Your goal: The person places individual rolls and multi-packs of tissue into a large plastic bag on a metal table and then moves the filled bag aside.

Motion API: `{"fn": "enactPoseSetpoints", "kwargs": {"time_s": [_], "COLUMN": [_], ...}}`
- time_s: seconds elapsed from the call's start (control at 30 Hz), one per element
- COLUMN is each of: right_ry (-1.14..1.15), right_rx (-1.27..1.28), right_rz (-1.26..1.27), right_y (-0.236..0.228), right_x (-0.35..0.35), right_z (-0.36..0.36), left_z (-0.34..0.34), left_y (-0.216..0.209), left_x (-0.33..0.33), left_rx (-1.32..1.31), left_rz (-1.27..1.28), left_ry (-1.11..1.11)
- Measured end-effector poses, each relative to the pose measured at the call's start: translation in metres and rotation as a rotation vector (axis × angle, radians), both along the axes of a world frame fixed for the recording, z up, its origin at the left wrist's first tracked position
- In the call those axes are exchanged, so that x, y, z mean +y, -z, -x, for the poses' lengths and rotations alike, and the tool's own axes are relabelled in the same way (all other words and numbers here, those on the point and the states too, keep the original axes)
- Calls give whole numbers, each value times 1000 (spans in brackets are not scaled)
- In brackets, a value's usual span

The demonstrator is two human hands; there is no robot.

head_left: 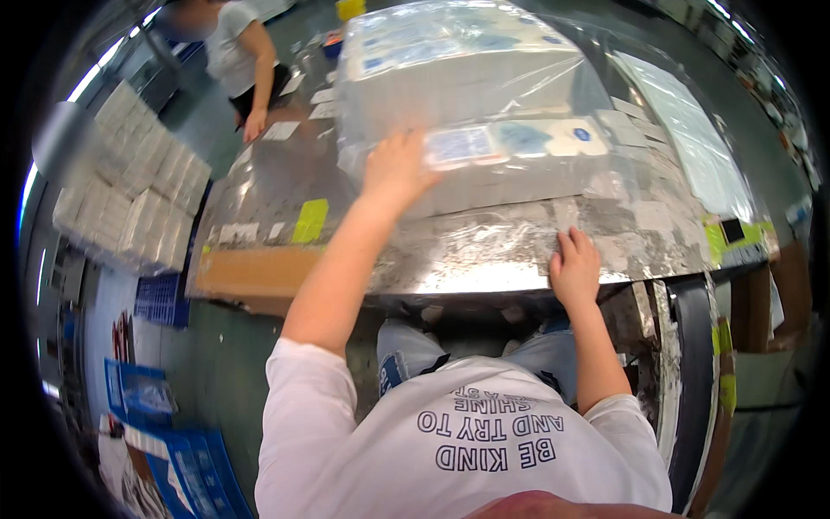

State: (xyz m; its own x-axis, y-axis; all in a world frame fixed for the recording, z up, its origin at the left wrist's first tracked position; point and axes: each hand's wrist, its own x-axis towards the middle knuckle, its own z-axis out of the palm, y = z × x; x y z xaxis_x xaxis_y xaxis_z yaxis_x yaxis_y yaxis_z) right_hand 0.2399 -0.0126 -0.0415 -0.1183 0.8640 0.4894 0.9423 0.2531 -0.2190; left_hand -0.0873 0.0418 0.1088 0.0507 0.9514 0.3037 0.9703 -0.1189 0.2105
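Note:
A large stack of white packs printed with blue stands on the metal-topped table under clear plastic film. Along its near side lies a lower row of similar packs. My left hand is stretched out over the left end of that row, against the film. Its fingers look extended but are smeared by motion, and I see nothing held. Down by the near edge of the table, my right hand rests flat on the metal surface with its fingers apart and nothing in it.
A person stands at the table's far left corner. White wrapped bundles are piled at the left above a blue crate. A flat white film-covered stack lies right. A dark belt-like strip runs along my right side.

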Motion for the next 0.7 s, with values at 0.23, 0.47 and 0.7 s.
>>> {"fn": "enactPoseSetpoints", "kwargs": {"time_s": [0.23, 0.47, 0.7], "right_ry": [-7, -182, -145], "right_rx": [26, 82, 260], "right_rz": [15, 171, 238], "right_y": [2, -15, -25], "right_x": [2, -6, 16], "right_z": [1, -19, -26], "left_z": [7, -16, -19], "left_y": [7, 5, 11], "left_x": [18, 54, 62], "left_rx": [-66, -82, -35], "left_rz": [-175, -33, -93], "left_ry": [133, -196, -215]}}
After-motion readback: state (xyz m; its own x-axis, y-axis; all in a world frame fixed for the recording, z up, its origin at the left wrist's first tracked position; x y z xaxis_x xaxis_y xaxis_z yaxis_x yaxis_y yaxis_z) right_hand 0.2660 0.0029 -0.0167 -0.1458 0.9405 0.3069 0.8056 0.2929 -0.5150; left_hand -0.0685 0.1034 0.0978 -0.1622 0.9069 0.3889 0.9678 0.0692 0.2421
